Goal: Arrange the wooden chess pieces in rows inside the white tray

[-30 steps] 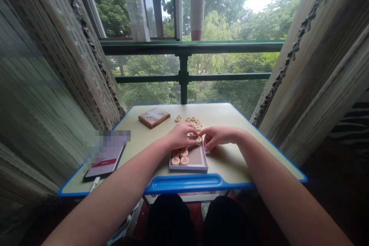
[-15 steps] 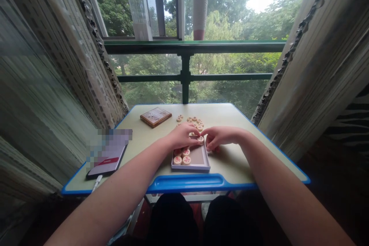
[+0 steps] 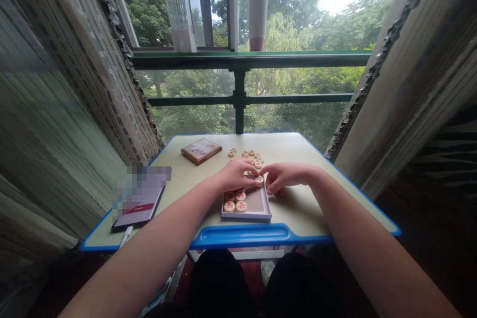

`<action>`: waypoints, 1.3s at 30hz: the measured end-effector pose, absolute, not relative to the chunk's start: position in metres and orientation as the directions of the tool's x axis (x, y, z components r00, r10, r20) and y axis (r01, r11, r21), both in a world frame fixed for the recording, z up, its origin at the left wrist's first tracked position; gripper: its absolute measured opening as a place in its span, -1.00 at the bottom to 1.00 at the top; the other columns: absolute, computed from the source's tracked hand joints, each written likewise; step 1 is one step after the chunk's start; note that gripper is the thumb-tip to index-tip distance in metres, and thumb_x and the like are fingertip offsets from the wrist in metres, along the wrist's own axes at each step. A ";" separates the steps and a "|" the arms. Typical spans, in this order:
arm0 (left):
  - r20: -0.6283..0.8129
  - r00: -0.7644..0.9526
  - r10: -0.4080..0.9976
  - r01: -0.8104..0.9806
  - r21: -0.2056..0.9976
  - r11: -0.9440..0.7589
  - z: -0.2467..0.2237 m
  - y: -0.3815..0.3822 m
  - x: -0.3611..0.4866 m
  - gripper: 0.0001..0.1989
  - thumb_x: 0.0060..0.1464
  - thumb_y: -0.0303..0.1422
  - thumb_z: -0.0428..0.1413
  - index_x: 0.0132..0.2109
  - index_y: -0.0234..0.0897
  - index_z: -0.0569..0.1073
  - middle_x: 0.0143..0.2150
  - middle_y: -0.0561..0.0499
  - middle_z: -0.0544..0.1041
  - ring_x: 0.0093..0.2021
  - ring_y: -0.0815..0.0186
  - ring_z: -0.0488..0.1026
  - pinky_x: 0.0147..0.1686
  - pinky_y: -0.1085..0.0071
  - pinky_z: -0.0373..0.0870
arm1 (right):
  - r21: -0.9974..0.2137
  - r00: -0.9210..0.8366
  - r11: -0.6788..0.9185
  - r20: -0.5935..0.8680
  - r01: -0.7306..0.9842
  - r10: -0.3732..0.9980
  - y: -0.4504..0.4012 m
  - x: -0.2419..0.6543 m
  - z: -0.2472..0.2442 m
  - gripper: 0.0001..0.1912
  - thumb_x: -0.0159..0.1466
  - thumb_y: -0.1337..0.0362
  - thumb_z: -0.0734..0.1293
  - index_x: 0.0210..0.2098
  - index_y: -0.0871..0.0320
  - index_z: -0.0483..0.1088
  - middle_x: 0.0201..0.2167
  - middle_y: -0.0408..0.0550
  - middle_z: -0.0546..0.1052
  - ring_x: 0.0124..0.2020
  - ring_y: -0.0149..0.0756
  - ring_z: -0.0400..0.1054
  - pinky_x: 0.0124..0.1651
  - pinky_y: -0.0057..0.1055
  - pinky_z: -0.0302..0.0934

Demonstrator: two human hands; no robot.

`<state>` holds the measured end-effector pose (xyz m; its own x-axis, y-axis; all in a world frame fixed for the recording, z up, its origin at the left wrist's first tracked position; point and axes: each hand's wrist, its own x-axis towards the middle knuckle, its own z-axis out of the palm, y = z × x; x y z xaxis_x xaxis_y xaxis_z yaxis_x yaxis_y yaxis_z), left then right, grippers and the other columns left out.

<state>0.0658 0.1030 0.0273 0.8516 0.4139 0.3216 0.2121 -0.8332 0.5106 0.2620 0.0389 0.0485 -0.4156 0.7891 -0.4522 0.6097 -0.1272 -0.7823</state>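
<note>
While the left hand (image 3: 238, 176) pinches a xiangqi piece (image 3: 259, 180) in the shallow box's (image 3: 246, 216) far right corner, the right hand (image 3: 283, 176) rests curled beside the right wall, its grip unclear, so seating the piece seems underway, calling for careful alignment before release.

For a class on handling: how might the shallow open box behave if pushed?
The box would probably slide rather than tip, being low and wide. Its thin walls might flex. Round pieces inside could shift into the bare space beside them.
</note>
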 end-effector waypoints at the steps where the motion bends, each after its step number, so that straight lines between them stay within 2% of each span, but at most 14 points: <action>1: 0.322 0.854 0.409 0.206 0.513 -0.834 0.027 0.103 0.066 -0.77 -0.08 -0.22 0.21 -0.27 -0.24 0.58 -0.26 -0.05 0.51 -0.20 0.26 0.40 -0.16 0.37 0.29 | -0.779 -0.413 -0.127 -0.455 0.614 0.789 0.039 0.262 0.048 -0.27 -0.06 0.17 0.48 0.05 0.20 0.21 -0.48 -0.22 0.43 -0.47 -0.40 0.36 -0.40 -0.44 0.26; 10: 0.319 0.846 0.428 0.218 0.526 -0.822 0.029 0.102 0.065 -0.72 -0.10 -0.17 0.23 -0.27 -0.25 0.58 -0.24 -0.05 0.52 -0.19 0.26 0.41 -0.15 0.37 0.29 | -0.790 -0.399 -0.160 -0.459 0.591 0.794 0.040 0.262 0.048 -0.19 -0.10 0.18 0.50 0.09 0.22 0.18 -0.49 -0.22 0.43 -0.49 -0.40 0.35 -0.41 -0.44 0.28; 12: 0.339 0.826 0.450 0.228 0.530 -0.817 0.030 0.105 0.064 -0.71 -0.05 -0.14 0.18 -0.27 -0.26 0.57 -0.25 -0.04 0.53 -0.21 0.27 0.42 -0.17 0.39 0.30 | -0.794 -0.399 -0.165 -0.459 0.585 0.794 0.040 0.263 0.048 -0.22 -0.08 0.17 0.49 0.08 0.21 0.20 -0.48 -0.19 0.45 -0.48 -0.40 0.36 -0.40 -0.44 0.27; 16: 0.469 0.672 0.574 0.308 0.527 -0.792 0.034 0.120 0.057 -0.62 0.11 -0.11 0.00 -0.33 -0.31 0.56 -0.32 -0.06 0.52 -0.30 0.31 0.42 -0.26 0.42 0.30 | -0.794 -0.379 -0.202 -0.475 0.573 0.794 0.036 0.261 0.052 -0.19 -0.06 0.13 0.48 0.12 0.21 0.17 -0.39 -0.10 0.49 -0.47 -0.40 0.37 -0.40 -0.45 0.25; 19: 0.507 0.548 0.666 0.370 0.567 -0.736 0.036 0.132 0.050 -0.56 0.08 -0.04 -0.01 -0.38 -0.32 0.55 -0.36 -0.05 0.52 -0.36 0.32 0.40 -0.34 0.44 0.29 | -0.793 -0.372 -0.201 -0.472 0.575 0.800 0.034 0.258 0.055 -0.13 -0.11 0.11 0.50 0.12 0.22 0.16 -0.39 -0.09 0.47 -0.47 -0.40 0.35 -0.41 -0.45 0.23; 21: 0.480 0.531 0.699 0.381 0.601 -0.702 0.036 0.135 0.047 -0.54 0.02 0.00 0.02 -0.38 -0.33 0.54 -0.37 -0.05 0.52 -0.37 0.32 0.40 -0.38 0.44 0.29 | -0.778 -0.333 -0.179 -0.449 0.602 0.829 0.033 0.256 0.058 -0.19 -0.10 0.06 0.49 0.08 0.20 0.22 -0.45 -0.14 0.44 -0.49 -0.41 0.30 -0.45 -0.47 0.18; 23: 0.440 0.552 0.708 0.387 0.617 -0.685 0.034 0.135 0.046 -0.54 -0.01 0.02 0.04 -0.39 -0.34 0.54 -0.38 -0.04 0.53 -0.38 0.31 0.40 -0.40 0.45 0.28 | -0.753 -0.210 -0.150 -0.360 0.640 0.909 0.034 0.253 0.060 -0.34 -0.04 -0.03 0.44 -0.03 0.18 0.32 -0.51 -0.17 0.38 -0.52 -0.43 0.24 -0.49 -0.48 0.11; 26: 0.408 0.585 0.701 0.402 0.605 -0.687 0.031 0.135 0.047 -0.54 0.00 0.00 0.03 -0.41 -0.34 0.54 -0.44 -0.02 0.51 -0.40 0.33 0.39 -0.41 0.45 0.25 | -0.726 -0.057 -0.017 -0.077 0.687 0.995 0.035 0.245 0.060 -0.52 0.06 -0.06 0.36 -0.19 0.17 0.38 -0.50 -0.16 0.35 -0.47 -0.39 0.21 -0.43 -0.43 0.11; 28: 0.409 0.590 0.696 0.410 0.591 -0.695 0.029 0.136 0.048 -0.54 0.00 0.00 0.03 -0.44 -0.34 0.54 -0.47 0.00 0.50 -0.42 0.34 0.37 -0.41 0.46 0.24 | -0.658 -0.137 0.174 0.107 0.732 0.985 0.033 0.237 0.059 -0.61 0.04 0.00 0.38 -0.26 0.15 0.40 -0.42 -0.10 0.38 -0.34 -0.30 0.25 -0.27 -0.36 0.16; 30: 0.416 0.595 0.688 0.413 0.577 -0.705 0.028 0.139 0.048 -0.53 0.00 0.00 0.03 -0.47 -0.35 0.52 -0.51 0.01 0.47 -0.44 0.35 0.35 -0.42 0.46 0.22 | -0.535 -0.316 0.382 0.215 0.753 0.924 0.030 0.226 0.057 -0.67 -0.01 0.04 0.43 -0.34 0.13 0.44 -0.30 -0.05 0.39 -0.15 -0.19 0.23 -0.05 -0.26 0.12; 33: 0.423 0.610 0.670 0.405 0.561 -0.722 0.026 0.141 0.049 -0.53 0.01 -0.02 0.02 -0.48 -0.37 0.51 -0.53 0.02 0.45 -0.46 0.36 0.33 -0.43 0.46 0.20 | -0.450 -0.475 0.528 0.235 0.720 0.848 0.024 0.214 0.055 -0.64 -0.04 0.04 0.46 -0.31 0.10 0.45 -0.22 -0.04 0.37 -0.05 -0.14 0.17 0.11 -0.18 0.01; 39: 0.415 0.635 0.651 0.409 0.534 -0.740 0.024 0.142 0.050 -0.52 0.04 -0.04 -0.01 -0.50 -0.38 0.49 -0.54 0.03 0.42 -0.47 0.38 0.29 -0.44 0.47 0.18 | -0.416 -0.504 0.514 0.144 0.750 0.852 0.019 0.211 0.057 -0.62 -0.06 0.05 0.47 -0.31 0.10 0.45 -0.23 -0.06 0.33 -0.06 -0.14 0.15 0.10 -0.16 0.03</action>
<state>0.0503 0.1421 0.0239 0.6355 0.6514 0.4146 0.4095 -0.7395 0.5342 0.2113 0.0191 0.0572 -0.5039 0.8516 0.1442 0.7500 0.5142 -0.4160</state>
